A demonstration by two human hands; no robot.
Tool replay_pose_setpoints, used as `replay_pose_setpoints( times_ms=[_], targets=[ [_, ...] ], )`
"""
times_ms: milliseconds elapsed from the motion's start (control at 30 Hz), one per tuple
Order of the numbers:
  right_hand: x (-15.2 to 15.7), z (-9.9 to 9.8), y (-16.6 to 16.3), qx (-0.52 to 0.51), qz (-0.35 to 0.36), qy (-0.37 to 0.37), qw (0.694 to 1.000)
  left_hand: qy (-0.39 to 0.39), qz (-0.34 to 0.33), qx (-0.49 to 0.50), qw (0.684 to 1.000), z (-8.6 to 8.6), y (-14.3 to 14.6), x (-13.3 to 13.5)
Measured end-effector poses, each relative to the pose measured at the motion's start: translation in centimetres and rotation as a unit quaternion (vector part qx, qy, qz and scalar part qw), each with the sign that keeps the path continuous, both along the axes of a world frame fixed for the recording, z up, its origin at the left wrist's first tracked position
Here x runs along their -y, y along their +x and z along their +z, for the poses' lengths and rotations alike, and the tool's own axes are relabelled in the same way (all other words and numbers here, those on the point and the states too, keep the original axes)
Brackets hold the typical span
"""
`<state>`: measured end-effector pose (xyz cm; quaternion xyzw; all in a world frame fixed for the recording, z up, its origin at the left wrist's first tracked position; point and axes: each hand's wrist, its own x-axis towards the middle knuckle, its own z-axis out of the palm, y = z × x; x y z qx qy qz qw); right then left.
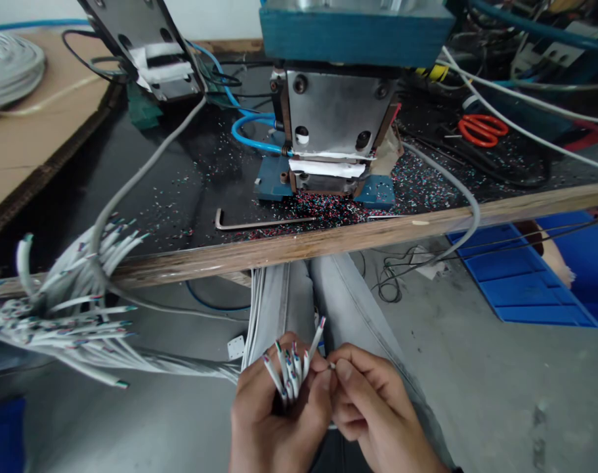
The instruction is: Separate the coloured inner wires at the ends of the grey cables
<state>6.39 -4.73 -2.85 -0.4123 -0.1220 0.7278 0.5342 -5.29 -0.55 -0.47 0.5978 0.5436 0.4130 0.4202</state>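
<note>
My left hand (274,407) is closed around a bunch of white cables (289,378), whose cut ends show small coloured wires and point up. Close against it, over my lap, my right hand (372,401) pinches a small pale tip (332,366) between thumb and finger. It looks like a cable end, but most of it is hidden by the fingers. To the left, a thick bundle of white cables (82,328) hangs over the bench edge, with many coloured ends showing. More white cables (257,302) run down beside my leg.
A metal press (338,112) stands on the black bench, with coloured scraps around its base. A hex key (264,225) lies near the wooden bench edge (299,243). Orange-handled scissors (483,129) are at right. A blue bin (525,282) sits below; a grey cable (146,157) loops over the left edge.
</note>
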Motion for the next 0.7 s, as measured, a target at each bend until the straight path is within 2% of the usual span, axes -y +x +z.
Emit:
replay_pose_setpoints(
  times_ms=[133,400,500,700],
  targets=[
    [0.0,-0.6,0.2,0.038,0.000,0.048,0.998,-0.010,0.048,-0.002,0.999,0.5,1.1,-0.7],
    [0.1,-0.9,0.5,0.067,0.012,0.055,0.996,0.023,0.044,-0.020,0.999,0.7,1.5,-1.4],
    [0.2,-0.9,0.5,0.058,0.012,0.060,0.996,0.044,0.026,-0.034,0.998,0.3,0.8,-0.9],
    [0.3,-1.0,0.4,0.065,0.007,0.061,0.996,0.096,-0.049,-0.041,0.993,-0.4,-0.3,-0.4]
  ],
)
